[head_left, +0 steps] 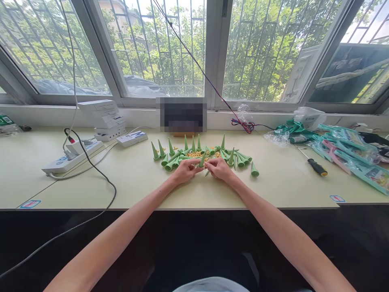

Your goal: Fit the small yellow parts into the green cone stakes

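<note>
- The pale table (136, 190) runs below the windows (273, 52); its near edge faces the person, and its middle carries the work, probably to suit both arms.
- Plastic packs (361, 162) lie heaped towards the table's right end, seemingly pushed aside for elbow room.
- A power strip (74, 157) sits towards the left end, with stacked boxes (105, 119) behind it near the far edge, likely out of the way.
- The left hand (186, 171) pinches a cone between thumb and fingers, apparently to steady it tip up.
- The right hand (220, 168) has thumb and forefinger pressed together close beside that cone; I cannot tell whether anything is between them.
- A screwdriver (317, 167) lies right of the hands, its handle towards the near edge.
- Green cones (223, 142) spread across mid-table, some upright on their wide ends, others on their sides.
- The held cone (202, 159) is between the hands, midway between the table's near and far edges.
- Yellow bits (196, 154) lie heaped just beyond, presumably for easy reach.
</note>
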